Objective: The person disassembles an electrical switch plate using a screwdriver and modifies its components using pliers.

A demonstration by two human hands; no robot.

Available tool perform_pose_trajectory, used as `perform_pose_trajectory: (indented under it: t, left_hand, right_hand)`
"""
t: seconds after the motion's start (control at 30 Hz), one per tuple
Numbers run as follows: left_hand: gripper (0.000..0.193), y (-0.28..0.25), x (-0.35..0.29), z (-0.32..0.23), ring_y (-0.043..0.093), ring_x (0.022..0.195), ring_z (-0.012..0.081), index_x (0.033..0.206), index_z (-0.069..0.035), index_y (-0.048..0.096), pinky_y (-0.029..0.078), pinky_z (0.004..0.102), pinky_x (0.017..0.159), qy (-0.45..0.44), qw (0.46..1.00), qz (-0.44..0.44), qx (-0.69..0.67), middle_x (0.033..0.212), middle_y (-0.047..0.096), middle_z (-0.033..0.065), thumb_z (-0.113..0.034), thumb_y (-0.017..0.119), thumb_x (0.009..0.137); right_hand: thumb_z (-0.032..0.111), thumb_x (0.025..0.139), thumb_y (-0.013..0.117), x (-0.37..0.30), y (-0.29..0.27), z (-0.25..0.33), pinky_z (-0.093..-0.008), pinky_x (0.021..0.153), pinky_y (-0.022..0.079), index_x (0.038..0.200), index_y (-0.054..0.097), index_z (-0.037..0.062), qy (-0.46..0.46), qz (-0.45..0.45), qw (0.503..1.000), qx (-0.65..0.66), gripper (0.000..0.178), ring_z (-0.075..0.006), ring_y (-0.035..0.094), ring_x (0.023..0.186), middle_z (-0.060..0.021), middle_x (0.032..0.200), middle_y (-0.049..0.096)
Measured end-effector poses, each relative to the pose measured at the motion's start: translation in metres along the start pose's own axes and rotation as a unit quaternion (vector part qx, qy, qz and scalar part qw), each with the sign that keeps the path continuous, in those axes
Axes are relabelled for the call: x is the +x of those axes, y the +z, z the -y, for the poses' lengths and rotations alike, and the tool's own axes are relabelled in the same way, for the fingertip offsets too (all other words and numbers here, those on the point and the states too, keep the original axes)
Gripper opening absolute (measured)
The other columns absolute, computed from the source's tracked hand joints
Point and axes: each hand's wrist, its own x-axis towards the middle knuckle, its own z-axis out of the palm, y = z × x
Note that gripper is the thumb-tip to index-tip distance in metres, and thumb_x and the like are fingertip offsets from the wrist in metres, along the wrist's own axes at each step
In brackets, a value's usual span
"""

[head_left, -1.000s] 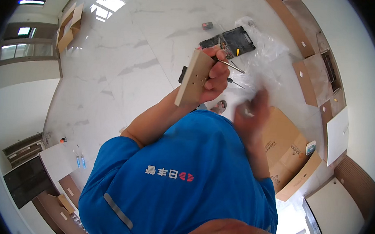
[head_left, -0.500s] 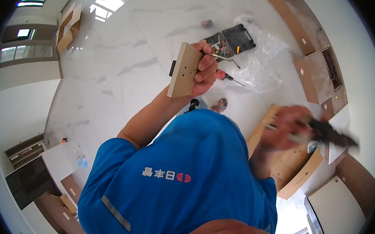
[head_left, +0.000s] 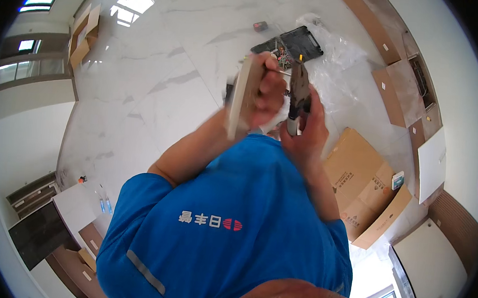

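My left hand (head_left: 270, 93) is closed around a beige board (head_left: 245, 97), held upright and blurred by motion. A thin metal rod (head_left: 284, 72) sticks out of the same hand, and its tip ends by the dark piece. My right hand (head_left: 311, 133) grips that dark elongated piece (head_left: 299, 87), which has a grey lower end; its exact kind is unclear. Both hands are close together in front of my chest, with the dark piece just right of the left fingers. A small black part (head_left: 228, 93) shows at the board's left side.
On the pale tiled floor lie an opened black tool case (head_left: 304, 44) with loose contents, clear plastic wrap (head_left: 340, 81) and a small red-and-grey object (head_left: 260, 26). A large cardboard box (head_left: 359, 177) stands at my right. Brown cabinets (head_left: 389, 96) line the right wall.
My right hand has swung in from the far right with the dark piece and is now beside my left hand. The board has turned more edge-on.
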Motion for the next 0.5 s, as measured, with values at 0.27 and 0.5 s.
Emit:
perform_pose_trajectory:
  t: [0.27,0.5]
  left_hand:
    - [0.033,-0.021,0.014,-0.007,0.036,0.036,0.0130,0.089,-0.009,0.064,0.027,0.0261,0.031,-0.073,0.995,0.067,0.022,0.053,0.048,0.0015,-0.031,0.045,0.104]
    - [0.040,-0.024,0.008,-0.026,0.045,0.040,0.0123,0.087,-0.007,0.062,0.034,0.0268,0.036,-0.055,0.962,-0.052,0.264,0.056,0.055,0.0031,-0.040,0.048,0.103]
  right_hand:
    - [0.001,0.089,0.060,-0.001,-0.013,0.001,-0.0293,0.088,0.050,0.134,0.049,0.0069,-0.010,-0.147,0.967,0.209,0.046,-0.0190,0.058,0.106,-0.0107,0.118,0.059]
    - [-0.015,0.084,0.054,0.010,-0.038,0.004,-0.0348,0.079,0.052,0.124,0.041,0.0045,0.074,-0.238,0.880,0.405,0.046,-0.0178,0.057,0.085,-0.0079,0.101,0.052]
